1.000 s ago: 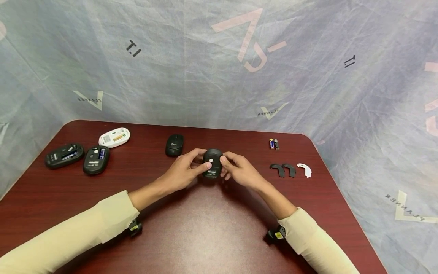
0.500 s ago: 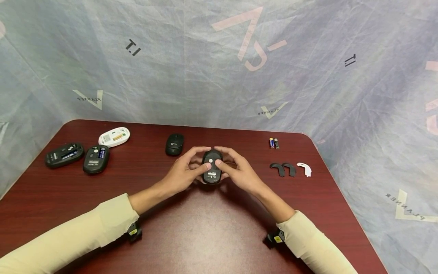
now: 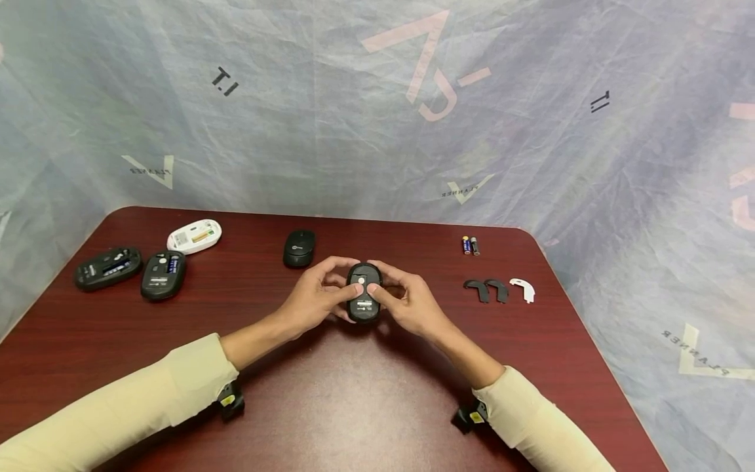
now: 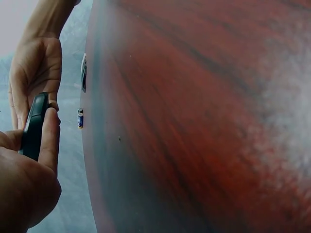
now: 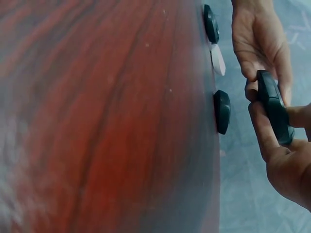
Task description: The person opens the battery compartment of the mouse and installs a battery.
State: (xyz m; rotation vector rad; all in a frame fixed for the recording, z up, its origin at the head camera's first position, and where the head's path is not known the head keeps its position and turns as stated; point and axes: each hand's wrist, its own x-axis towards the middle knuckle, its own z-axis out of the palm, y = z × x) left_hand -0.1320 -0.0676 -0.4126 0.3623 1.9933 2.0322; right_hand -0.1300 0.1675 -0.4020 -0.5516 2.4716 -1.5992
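A black computer mouse (image 3: 364, 309) is held up between both hands over the middle of the table, its underside with a label and a round white spot facing the head camera. My left hand (image 3: 309, 298) grips its left side, thumb on the underside and fingers behind. From the other side my right hand (image 3: 417, 305) holds it likewise, its thumb pressing close to the left one. Edge-on, the mouse (image 4: 33, 128) shows in the left wrist view between thumb and fingers. In the right wrist view the mouse (image 5: 275, 108) also appears from the side, both hands on it.
Behind the hands sits another black mouse (image 3: 299, 248), right side up. At the left lie a white mouse (image 3: 187, 244) and two black ones (image 3: 160, 283), undersides up, batteries showing. Two loose batteries (image 3: 466, 246) and several curved covers (image 3: 497, 290), black and white, lie at the right.
My right thumb has moved from the mouse's right edge onto its underside, beside the left thumb. The mouse has tilted to show more of its underside and come slightly nearer.
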